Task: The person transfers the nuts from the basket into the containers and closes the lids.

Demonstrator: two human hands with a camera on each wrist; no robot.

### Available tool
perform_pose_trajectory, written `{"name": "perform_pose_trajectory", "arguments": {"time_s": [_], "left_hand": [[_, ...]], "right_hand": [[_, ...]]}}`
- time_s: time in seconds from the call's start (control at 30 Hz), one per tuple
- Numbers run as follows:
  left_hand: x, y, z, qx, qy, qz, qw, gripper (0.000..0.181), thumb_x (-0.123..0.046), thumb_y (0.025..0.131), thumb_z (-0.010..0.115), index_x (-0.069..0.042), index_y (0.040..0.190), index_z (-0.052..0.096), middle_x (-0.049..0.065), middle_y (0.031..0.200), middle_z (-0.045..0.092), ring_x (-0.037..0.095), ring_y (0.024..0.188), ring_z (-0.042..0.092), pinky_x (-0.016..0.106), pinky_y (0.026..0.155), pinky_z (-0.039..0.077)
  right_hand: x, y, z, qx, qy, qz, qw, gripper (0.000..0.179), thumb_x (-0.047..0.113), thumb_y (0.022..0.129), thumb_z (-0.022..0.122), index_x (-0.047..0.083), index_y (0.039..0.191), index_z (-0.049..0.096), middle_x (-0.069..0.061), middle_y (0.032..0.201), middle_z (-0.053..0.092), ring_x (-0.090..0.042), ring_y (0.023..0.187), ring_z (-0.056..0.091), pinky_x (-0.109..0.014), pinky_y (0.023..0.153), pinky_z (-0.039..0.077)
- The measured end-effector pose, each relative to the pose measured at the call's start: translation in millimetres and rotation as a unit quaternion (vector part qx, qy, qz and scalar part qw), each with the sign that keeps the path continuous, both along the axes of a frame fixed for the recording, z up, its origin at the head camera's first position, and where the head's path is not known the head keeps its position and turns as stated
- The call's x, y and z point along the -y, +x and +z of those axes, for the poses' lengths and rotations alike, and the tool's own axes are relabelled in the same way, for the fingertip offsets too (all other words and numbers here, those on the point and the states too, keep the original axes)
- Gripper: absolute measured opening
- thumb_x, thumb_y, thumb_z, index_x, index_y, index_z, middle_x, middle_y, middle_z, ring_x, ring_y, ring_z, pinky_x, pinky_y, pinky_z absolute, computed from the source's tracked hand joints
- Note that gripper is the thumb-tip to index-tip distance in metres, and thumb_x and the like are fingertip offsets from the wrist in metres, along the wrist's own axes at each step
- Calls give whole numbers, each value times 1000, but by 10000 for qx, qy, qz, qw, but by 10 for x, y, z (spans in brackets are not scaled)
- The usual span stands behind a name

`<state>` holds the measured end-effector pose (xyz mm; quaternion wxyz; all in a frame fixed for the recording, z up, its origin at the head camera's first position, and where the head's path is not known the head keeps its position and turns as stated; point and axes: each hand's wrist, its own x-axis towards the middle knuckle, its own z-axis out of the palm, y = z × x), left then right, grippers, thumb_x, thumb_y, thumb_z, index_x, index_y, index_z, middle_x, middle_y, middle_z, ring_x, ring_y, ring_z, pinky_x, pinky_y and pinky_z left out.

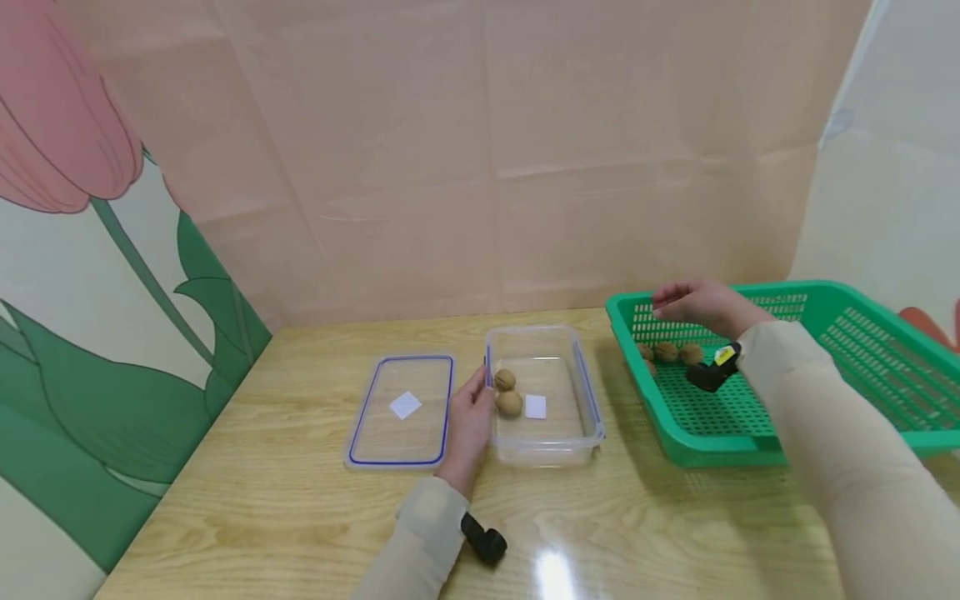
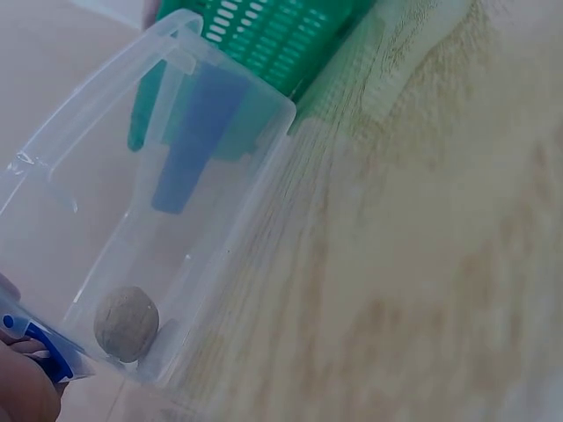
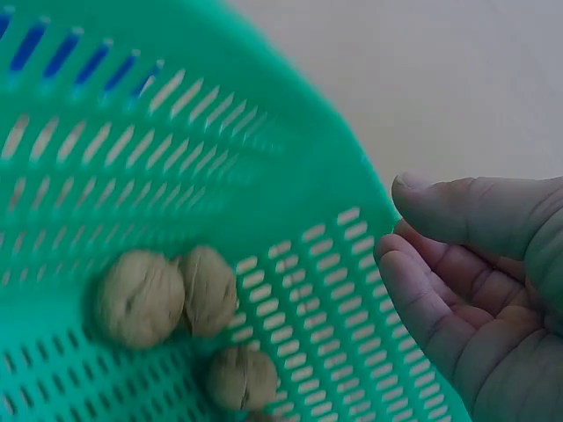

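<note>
A clear plastic food container [image 1: 547, 442] stands on the table with two walnuts [image 1: 509, 404] inside, along its left wall. My left hand [image 1: 470, 417] grips that left wall at the rim, by the blue-edged latch flap in the left wrist view. To the right is a green slotted plastic basket [image 1: 720, 457], holding several walnuts [image 3: 141, 299] in its near-left area. Over the basket's left part hovers my right hand [image 1: 701, 304], fingers loosely bent and nothing between them. In the right wrist view its thumb and fingertips [image 3: 407, 268] are apart, beside the basket's rim.
The container's clear lid [image 1: 401, 446], with a blue seal and a white label, lies flat left of my left hand. A pinkish sheet [image 1: 487, 167] hangs behind the wooden table [image 1: 285, 500]. Black wrist cameras [image 1: 486, 542] stick out from both sleeves.
</note>
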<state>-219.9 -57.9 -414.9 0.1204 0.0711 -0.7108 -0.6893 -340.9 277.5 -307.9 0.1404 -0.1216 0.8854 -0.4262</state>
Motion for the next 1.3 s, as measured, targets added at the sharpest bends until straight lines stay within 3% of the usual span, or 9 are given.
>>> {"name": "perform_pose_trajectory", "arguments": {"time_s": [0.13,0.47,0.53,0.77,0.97,1.3], "left_hand": [[13,7,0,77,56,-2,10000,44,-6,89,48,-9,132,50,9,138,47,24,128,42,35,105,38],[22,27,-2,132,245,-67,9996,44,-6,89,49,-11,133,49,7,139,47,22,131,39,36,107,36],[19,35,1,146,251,-76,9995,45,-6,89,49,-11,133,49,7,139,46,22,131,39,35,106,36],[-21,42,-21,101,180,25,9998,44,-6,90,47,-9,133,49,8,139,47,25,128,42,37,106,37],[-21,68,-52,-156,567,336,9977,42,2,87,47,1,129,49,16,135,49,30,127,42,37,104,38],[-13,114,13,-81,628,73,9980,45,1,88,47,0,133,46,12,141,42,26,133,33,34,107,33]], "right_hand": [[-101,-2,-65,-171,343,29,9993,51,24,89,61,-5,127,44,-19,121,54,-24,107,53,-49,96,43],[-370,-6,-224,-177,407,142,9989,56,24,85,65,-7,127,44,-22,123,54,-3,94,56,-47,95,45],[-412,1,-264,-148,472,124,9987,56,24,85,65,-7,126,44,-24,124,53,-7,97,55,-49,96,44],[-518,-11,-348,41,866,170,9961,60,27,86,64,-8,129,41,-30,130,46,-43,116,45,-60,96,39],[-543,31,-401,233,1146,278,9928,66,30,84,65,-10,130,40,-31,133,43,-49,119,39,-64,95,36],[-525,52,-417,379,1411,342,9887,69,33,83,66,-9,132,40,-33,131,43,-50,117,40,-67,92,35]]}}
